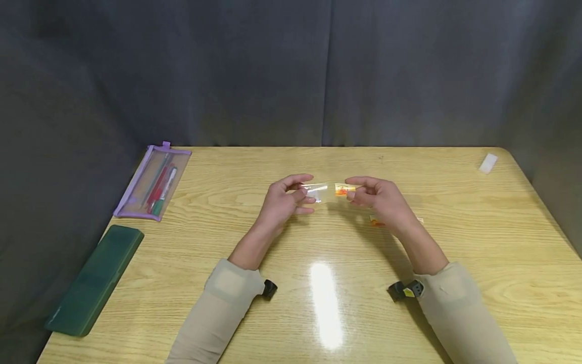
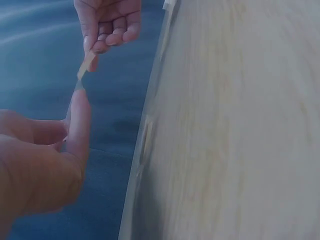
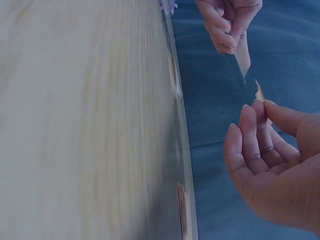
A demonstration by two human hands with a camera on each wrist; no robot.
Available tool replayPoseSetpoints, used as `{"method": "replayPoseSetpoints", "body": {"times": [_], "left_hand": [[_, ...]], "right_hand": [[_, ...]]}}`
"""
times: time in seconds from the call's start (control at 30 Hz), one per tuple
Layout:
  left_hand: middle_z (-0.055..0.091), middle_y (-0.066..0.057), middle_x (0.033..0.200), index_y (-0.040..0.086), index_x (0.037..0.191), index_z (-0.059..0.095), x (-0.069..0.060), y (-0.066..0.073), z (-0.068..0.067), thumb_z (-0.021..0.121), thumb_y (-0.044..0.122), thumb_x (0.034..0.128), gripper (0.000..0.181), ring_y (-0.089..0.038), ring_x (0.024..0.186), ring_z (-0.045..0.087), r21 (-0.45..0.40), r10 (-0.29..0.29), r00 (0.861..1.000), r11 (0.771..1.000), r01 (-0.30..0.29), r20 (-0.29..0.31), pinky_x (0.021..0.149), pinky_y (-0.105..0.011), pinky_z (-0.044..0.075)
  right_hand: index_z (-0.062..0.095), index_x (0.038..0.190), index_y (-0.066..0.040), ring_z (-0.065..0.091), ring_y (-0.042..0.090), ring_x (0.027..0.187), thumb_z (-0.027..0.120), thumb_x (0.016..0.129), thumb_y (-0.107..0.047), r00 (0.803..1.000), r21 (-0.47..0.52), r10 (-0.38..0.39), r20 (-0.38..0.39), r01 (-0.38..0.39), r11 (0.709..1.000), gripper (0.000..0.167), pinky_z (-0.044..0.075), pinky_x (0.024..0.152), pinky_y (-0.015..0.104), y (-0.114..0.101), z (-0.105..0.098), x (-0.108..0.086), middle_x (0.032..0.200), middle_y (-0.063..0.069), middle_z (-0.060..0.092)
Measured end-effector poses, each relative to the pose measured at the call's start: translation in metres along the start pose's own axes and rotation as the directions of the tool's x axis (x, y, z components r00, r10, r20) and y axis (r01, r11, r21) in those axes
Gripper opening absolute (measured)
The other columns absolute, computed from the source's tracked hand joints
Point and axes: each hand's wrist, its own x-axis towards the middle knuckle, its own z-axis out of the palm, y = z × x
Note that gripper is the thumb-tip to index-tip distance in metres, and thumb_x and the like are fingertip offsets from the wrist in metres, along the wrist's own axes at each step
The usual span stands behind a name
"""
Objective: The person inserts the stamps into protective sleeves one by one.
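Note:
In the head view, my left hand (image 1: 281, 202) pinches a clear, shiny piece of plastic film (image 1: 319, 192) between thumb and fingers. Facing it, my right hand (image 1: 378, 198) holds a small yellow-and-orange printed piece (image 1: 342, 189) by its right end. A narrow gap separates the two pieces in the head and right wrist views. Both hands are raised above the table. The printed piece (image 3: 259, 92) looks thin and slightly bent in the right wrist view. Partly hidden by the right wrist, another yellow-and-orange strip (image 1: 376, 221) lies on the table.
A purple-edged mesh pouch (image 1: 136, 182) with pens inside lies at the back left of the wooden table (image 1: 218, 313). Nearer along the left edge is a dark green case (image 1: 95, 280). A small white block (image 1: 488, 163) sits at the back right.

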Motion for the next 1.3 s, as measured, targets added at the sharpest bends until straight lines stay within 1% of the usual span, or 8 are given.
{"method": "replayPoseSetpoints", "body": {"times": [0.23,0.47,0.7,0.8,0.9,1.0,1.13,1.3], "left_hand": [[0.053,-0.006,0.102,0.002,0.133,0.062,0.0006,0.0011,0.0012,0.058,-0.006,0.098,0.036,-0.016,0.084,0.072,-0.035,-0.011,1.0,0.999,0.011,0.013,0.074,-0.027,0.065],[0.061,-0.011,0.102,0.001,0.123,0.069,0.0017,0.0033,0.0022,0.063,0.002,0.0987,0.025,-0.014,0.081,0.072,-0.034,0.014,1.0,0.999,-0.014,-0.002,0.074,-0.023,0.064],[0.073,-0.006,0.098,0.006,0.126,0.068,0.0029,0.0036,0.0004,0.061,0.012,0.1027,0.025,-0.011,0.072,0.074,-0.13,-0.024,0.999,0.991,0.029,0.038,0.06,-0.023,0.062],[0.075,-0.014,0.108,0.007,0.131,0.065,0.0034,0.0023,-0.0009,0.059,0.009,0.1033,0.029,-0.01,0.074,0.075,-0.145,-0.053,0.997,0.988,0.061,0.059,0.062,-0.021,0.062],[0.069,-0.025,0.124,0.005,0.135,0.062,0.003,0.0018,-0.0007,0.058,0.004,0.1022,0.033,-0.01,0.079,0.075,-0.127,-0.059,0.995,0.99,0.069,0.081,0.069,-0.021,0.063],[0.067,-0.025,0.128,0.003,0.134,0.063,0.0023,0.0023,0.0002,0.061,0.003,0.1,0.034,-0.011,0.085,0.075,-0.111,-0.058,0.995,0.991,0.067,0.082,0.075,-0.022,0.063],[0.074,-0.018,0.118,0.001,0.126,0.068,0.0019,0.0017,0.0004,0.066,0.006,0.0978,0.029,-0.011,0.086,0.076,-0.094,-0.071,0.996,0.993,0.076,0.053,0.077,-0.026,0.064],[0.078,-0.009,0.097,0.0,0.12,0.071,0.0013,-0.0008,-0.0007,0.069,0.01,0.0969,0.026,-0.012,0.077,0.076,-0.035,-0.074,0.996,0.997,0.076,0.049,0.074,-0.028,0.065]], "right_hand": [[0.06,0.13,-0.005,0.072,0.028,0.102,0.063,0.1,-0.012,1.0,0.005,-0.001,-0.001,0.001,1.0,0.031,0.06,0.094,0.037,0.0016,0.0007,0.0025,0.096,0.004,0.07],[0.058,0.128,-0.004,0.074,0.023,0.096,0.06,0.102,-0.015,1.0,0.021,0.009,-0.006,-0.009,1.0,0.029,0.059,0.097,0.042,0.0002,-0.0025,0.0031,0.105,0.009,0.075],[0.059,0.125,-0.002,0.073,0.017,0.09,0.058,0.103,-0.014,1.0,0.046,0.008,-0.013,-0.008,0.999,0.026,0.061,0.091,0.039,-0.0002,-0.0024,0.004,0.098,-0.006,0.071],[0.059,0.125,-0.002,0.072,0.015,0.089,0.058,0.103,-0.016,1.0,0.046,0.011,-0.008,-0.01,0.999,0.026,0.061,0.091,0.038,0.0,-0.0018,0.0041,0.1,-0.006,0.068],[0.059,0.126,-0.002,0.072,0.015,0.089,0.058,0.103,-0.018,1.0,0.044,0.014,-0.006,-0.014,0.999,0.028,0.061,0.091,0.037,-0.0007,-0.0018,0.0038,0.101,-0.007,0.068],[0.059,0.127,-0.001,0.072,0.015,0.089,0.059,0.103,-0.018,1.0,0.043,0.018,-0.003,-0.018,0.999,0.029,0.062,0.09,0.035,-0.0017,-0.0023,0.0035,0.102,-0.006,0.068],[0.06,0.127,-0.001,0.072,0.015,0.09,0.059,0.104,-0.019,1.0,0.044,0.018,0.004,-0.018,0.999,0.03,0.061,0.09,0.033,-0.0021,-0.0028,0.0028,0.104,-0.004,0.069],[0.062,0.126,-0.001,0.072,0.018,0.095,0.059,0.104,-0.022,1.0,0.031,0.028,0.011,-0.028,0.999,0.031,0.06,0.091,0.032,-0.0019,-0.002,0.0018,0.106,-0.003,0.069]]}}
